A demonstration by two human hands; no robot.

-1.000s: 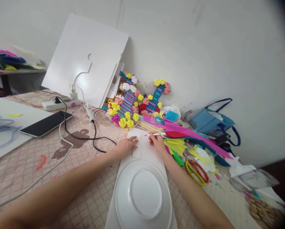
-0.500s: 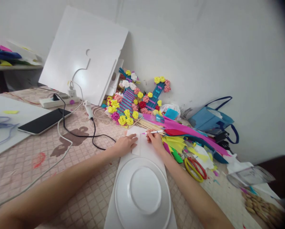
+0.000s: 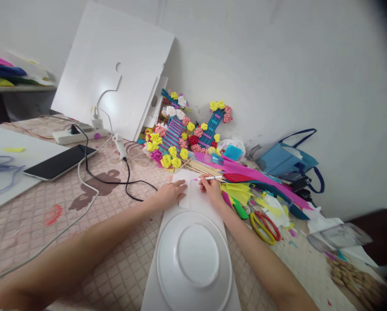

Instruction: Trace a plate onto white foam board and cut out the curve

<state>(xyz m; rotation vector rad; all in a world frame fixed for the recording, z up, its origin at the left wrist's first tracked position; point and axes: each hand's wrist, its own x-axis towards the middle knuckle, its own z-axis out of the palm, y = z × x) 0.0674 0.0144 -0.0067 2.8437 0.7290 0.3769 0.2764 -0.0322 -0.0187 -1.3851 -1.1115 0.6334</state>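
My left hand (image 3: 171, 194) lies flat with its fingers stretched out, pressing on a narrow white strip (image 3: 185, 200). The strip rests on a long white board (image 3: 206, 201). In my right hand (image 3: 210, 188) is a slim white pen (image 3: 212, 177), held in a pinch with its pinkish tip pointing left, close to the strip's right edge. Any mark under the tip is too small to make out. Nearer to me on the same board sits a white dish (image 3: 198, 255), upside down with its round foot upward.
Paper-flower pieces (image 3: 172, 140) stand against the wall. Beside my right arm lie coloured paper scraps (image 3: 239, 192) and red-and-yellow-handled scissors (image 3: 264, 226). To the left are a black-screened tablet (image 3: 59, 163), a white glue gun (image 3: 119, 147) with a black cord, and a power strip (image 3: 67, 136).
The view has tilted very slightly. Both hands, the pen and the dish hold almost the same places on the board.
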